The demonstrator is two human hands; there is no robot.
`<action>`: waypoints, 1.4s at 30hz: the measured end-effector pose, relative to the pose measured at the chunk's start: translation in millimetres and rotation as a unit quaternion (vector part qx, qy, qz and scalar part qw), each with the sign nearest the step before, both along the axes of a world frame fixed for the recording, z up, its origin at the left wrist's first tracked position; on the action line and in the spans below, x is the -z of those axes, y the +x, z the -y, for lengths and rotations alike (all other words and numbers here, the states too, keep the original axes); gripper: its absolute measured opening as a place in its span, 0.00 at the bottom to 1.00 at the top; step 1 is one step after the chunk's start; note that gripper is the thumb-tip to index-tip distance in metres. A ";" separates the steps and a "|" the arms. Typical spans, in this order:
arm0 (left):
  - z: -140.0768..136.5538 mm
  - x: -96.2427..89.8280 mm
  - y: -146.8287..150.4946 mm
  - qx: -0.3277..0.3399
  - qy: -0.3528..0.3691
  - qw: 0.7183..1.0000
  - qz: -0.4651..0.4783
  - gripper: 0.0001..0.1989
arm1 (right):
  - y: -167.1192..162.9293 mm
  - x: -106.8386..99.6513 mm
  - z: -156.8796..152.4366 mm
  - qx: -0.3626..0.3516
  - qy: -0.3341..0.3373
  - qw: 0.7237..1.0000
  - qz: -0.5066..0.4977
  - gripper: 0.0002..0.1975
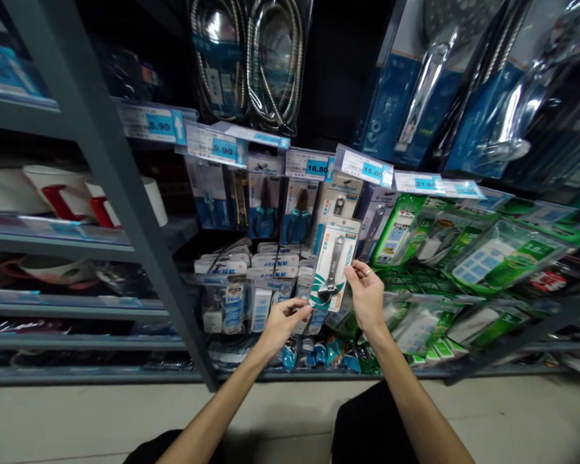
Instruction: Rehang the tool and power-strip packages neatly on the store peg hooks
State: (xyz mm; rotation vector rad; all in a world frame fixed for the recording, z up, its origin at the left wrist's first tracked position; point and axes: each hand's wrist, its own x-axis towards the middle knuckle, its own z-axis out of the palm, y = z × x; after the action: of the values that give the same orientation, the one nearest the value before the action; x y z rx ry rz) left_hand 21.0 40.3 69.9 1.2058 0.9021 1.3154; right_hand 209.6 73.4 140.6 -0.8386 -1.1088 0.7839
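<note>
A packaged adjustable wrench (pixel 335 265) on a white and green card is held upright, slightly tilted, in front of the hanging tools. My left hand (pixel 284 322) pinches the card's lower left corner between thumb and fingers. On the other side, my right hand (pixel 366 293), with a ring on one finger, grips the card's right edge. Just behind the card hangs another carded wrench (pixel 339 205), partly covered by it. Two packs of pliers (pixel 265 209) with teal handles hang to the left. A further carded tool (pixel 377 216) hangs close on the right.
Price tags (pixel 314 166) line the rail above. Coiled shower hoses (pixel 275 64) and shower heads (pixel 425 96) hang higher up. Green packs (pixel 507 251) fill the right side; AIGE-type packs (pixel 268 296) hang low. A grey shelf post (pixel 125 187) and white mugs (pixel 62 190) stand left.
</note>
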 end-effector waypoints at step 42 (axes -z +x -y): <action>12.8 -35.7 0.9 0.101 -0.010 0.975 0.196 0.27 | -14.4 -57.1 -37.7 0.042 0.131 0.990 -0.008 0.18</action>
State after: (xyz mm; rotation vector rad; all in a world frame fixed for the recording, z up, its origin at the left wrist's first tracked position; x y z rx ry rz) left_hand 21.9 27.5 105.7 0.9479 0.4931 1.3127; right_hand 195.2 111.1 197.7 -0.6516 -1.1265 0.5588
